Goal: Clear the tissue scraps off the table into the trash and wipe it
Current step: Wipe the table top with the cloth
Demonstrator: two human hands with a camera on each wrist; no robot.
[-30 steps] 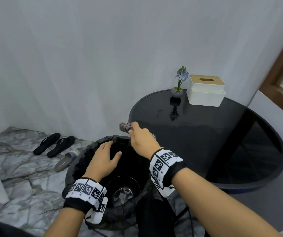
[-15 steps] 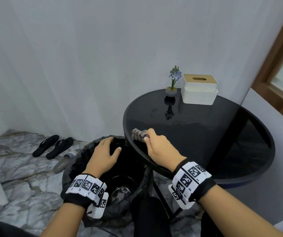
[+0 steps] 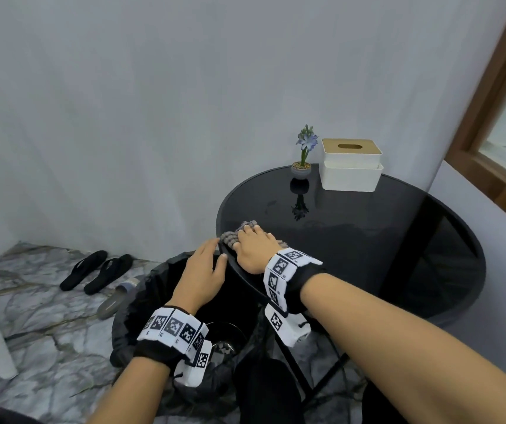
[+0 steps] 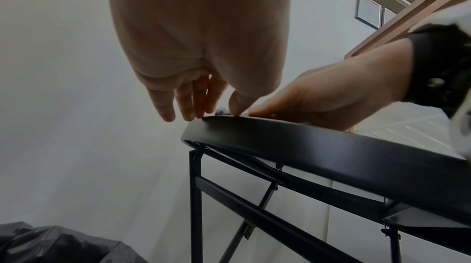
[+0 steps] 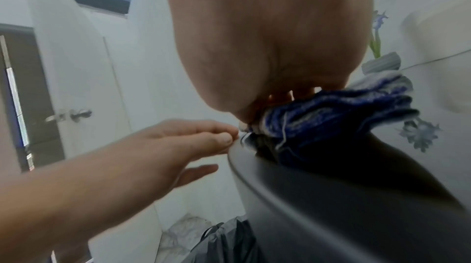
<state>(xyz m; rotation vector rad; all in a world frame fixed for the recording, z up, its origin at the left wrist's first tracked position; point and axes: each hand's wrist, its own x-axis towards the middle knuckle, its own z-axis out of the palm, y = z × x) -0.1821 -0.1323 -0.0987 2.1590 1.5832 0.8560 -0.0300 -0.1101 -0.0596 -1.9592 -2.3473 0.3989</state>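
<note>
Round black glass table; the black-lined trash bin stands below its near-left rim. A white tissue box and a small potted flower sit at the far edge. Left hand hovers over the bin, fingers straight and together, tips at the rim. Right hand presses down on a bunched cloth at that rim, fingers bent over it.

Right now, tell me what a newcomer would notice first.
The right hand holds a bunched cloth on the black round table, at its near-left edge. The left hand touches that rim above the trash bin. At the far side stand a white tissue box and a potted flower.
</note>
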